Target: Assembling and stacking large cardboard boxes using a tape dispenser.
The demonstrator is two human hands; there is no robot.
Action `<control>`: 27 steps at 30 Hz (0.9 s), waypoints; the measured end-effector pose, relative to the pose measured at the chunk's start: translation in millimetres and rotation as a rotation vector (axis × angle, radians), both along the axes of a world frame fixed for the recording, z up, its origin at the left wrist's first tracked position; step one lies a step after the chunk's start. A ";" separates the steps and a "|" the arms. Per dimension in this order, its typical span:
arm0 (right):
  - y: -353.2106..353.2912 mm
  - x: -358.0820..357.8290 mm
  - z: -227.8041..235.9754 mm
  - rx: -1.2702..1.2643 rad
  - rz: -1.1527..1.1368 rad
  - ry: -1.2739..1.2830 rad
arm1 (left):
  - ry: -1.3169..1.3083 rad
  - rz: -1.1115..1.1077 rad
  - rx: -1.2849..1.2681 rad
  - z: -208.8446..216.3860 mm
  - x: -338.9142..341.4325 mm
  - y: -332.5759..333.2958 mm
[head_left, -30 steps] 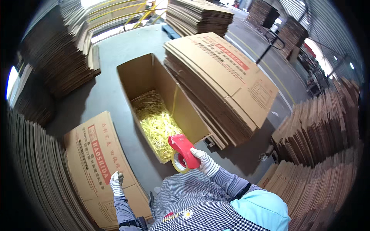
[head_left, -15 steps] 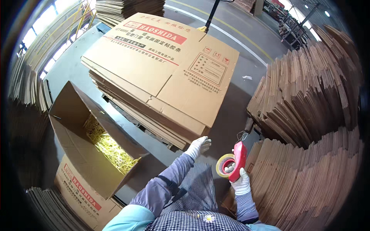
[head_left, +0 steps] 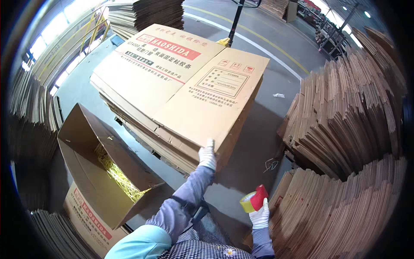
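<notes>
My left hand, in a white knit glove, is at the near corner of the top flattened carton on the middle stack. One finger reaches up over the printed cardboard; its other fingers are blurred or hidden. In my right hand, also gloved, is a red tape dispenser carrying a roll of yellowish tape. The hand is closed round the dispenser, low at the right beside the brown cardboard stacks. Its fingertips are partly hidden behind the dispenser.
An open carton with yellow straps inside tilts at the left. Flattened cardboard stacks rise at the right, others at the far left. A wire loop and a white scrap lie on the floor. A black handle stands behind.
My left hand has moved up and slightly left to the carton's near corner. My right hand has lowered, and the tape dispenser has turned. The view has shifted a little.
</notes>
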State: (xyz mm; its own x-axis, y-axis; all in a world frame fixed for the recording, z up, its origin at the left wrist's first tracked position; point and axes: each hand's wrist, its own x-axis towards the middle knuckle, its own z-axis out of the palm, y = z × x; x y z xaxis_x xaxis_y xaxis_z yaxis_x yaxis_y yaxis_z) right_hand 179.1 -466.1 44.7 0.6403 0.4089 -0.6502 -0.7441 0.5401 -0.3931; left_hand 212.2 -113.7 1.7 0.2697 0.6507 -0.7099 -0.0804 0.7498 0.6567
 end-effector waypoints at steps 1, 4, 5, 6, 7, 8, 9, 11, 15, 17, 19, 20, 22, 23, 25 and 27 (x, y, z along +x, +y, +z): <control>21.4 10.7 -12.7 0.027 0.043 -0.020 | -0.032 0.005 0.115 11.8 -29.0 18.6; 95.1 34.3 -46.4 0.072 0.167 -0.050 | -0.119 -0.129 0.245 65.3 -159.3 67.6; 124.1 44.1 -60.3 0.065 0.194 -0.063 | 0.025 -0.100 0.238 81.8 -202.2 78.2; 152.1 51.3 -72.6 0.062 0.227 -0.072 | 0.058 -0.159 0.167 120.1 -246.0 85.0; 182.8 59.1 -81.4 0.059 0.223 -0.052 | 0.114 -0.119 0.241 149.9 -285.9 86.4; 210.4 71.9 -82.4 0.056 0.241 -0.039 | 0.165 -0.057 0.312 164.4 -318.8 81.2; 230.3 85.4 -74.5 0.061 0.322 0.092 | 0.228 -0.069 0.289 167.1 -363.2 77.5; 232.9 145.5 -87.5 0.252 0.384 -0.065 | 0.329 -0.101 0.247 185.7 -389.9 54.9; 234.4 199.5 -51.6 -0.193 0.451 -0.195 | 0.292 -0.093 0.334 186.5 -405.1 8.1; 230.4 204.9 -91.7 -0.160 0.504 -0.157 | 0.352 -0.101 0.326 217.7 -395.0 1.8; 232.1 195.5 -82.0 -0.185 0.539 -0.133 | 0.387 -0.015 0.315 220.9 -385.9 -32.8; 224.7 187.2 -85.3 -0.154 0.537 -0.146 | 0.395 0.054 0.305 222.0 -390.5 -49.0; 230.9 158.8 -107.9 -0.029 0.707 -0.057 | 0.473 0.034 0.357 194.2 -442.8 -68.4; 241.9 122.7 -105.2 -0.130 0.754 -0.107 | 0.519 0.066 0.324 197.4 -466.0 -81.8; 247.4 75.0 -112.7 -0.317 0.861 -0.049 | 0.507 0.192 0.282 162.5 -529.1 -104.9; 241.5 38.5 -143.5 -0.232 0.906 -0.006 | 0.557 0.304 0.195 103.9 -598.9 -139.0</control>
State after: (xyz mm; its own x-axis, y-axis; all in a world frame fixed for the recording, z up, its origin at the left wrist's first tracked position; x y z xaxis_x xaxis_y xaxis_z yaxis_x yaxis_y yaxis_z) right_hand 217.5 -224.6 -98.8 0.1442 0.6142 -0.7759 -0.8407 -0.3376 -0.4235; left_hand -386.6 -252.8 105.7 -0.3191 0.7706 -0.5517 0.1212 0.6105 0.7827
